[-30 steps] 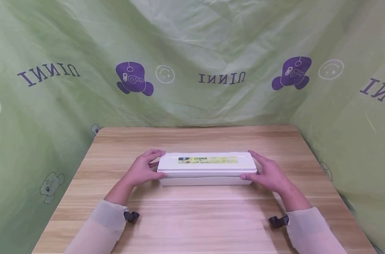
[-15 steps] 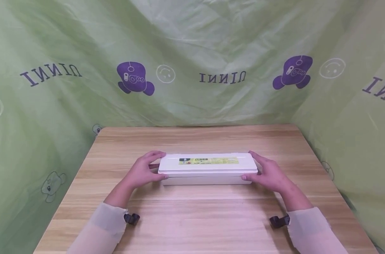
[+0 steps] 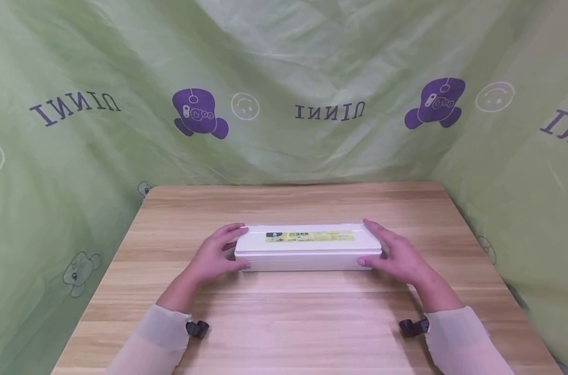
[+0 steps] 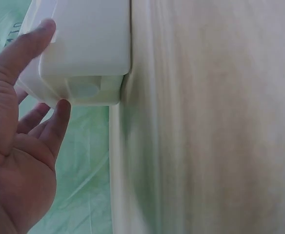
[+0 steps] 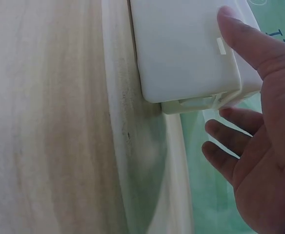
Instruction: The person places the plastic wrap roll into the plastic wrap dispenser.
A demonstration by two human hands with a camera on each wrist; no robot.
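Observation:
A long white cling film box (image 3: 309,245) with a yellow-green label on its lid lies lengthwise across the wooden table. My left hand (image 3: 214,253) holds its left end, thumb on the front face and fingers at the back corner. At the other end my right hand (image 3: 398,255) grips it in the same way, thumb in front and index finger at the rear corner. In the left wrist view the thumb (image 4: 35,39) presses along the box's edge, with a fingertip touching the end. The right wrist view shows the lower fingers (image 5: 225,139) spread beside the end.
The wooden table (image 3: 293,323) reaches back to a green curtain (image 3: 284,57) printed with purple figures, which also hangs along both sides. A small black device (image 3: 197,328) sits at the left sleeve cuff, and another black device (image 3: 413,327) at the right cuff.
The dark curved gap along the box's front has narrowed to a thin straight seam. My right index finger has shifted slightly inward over the rear corner. Both hands stay at the ends.

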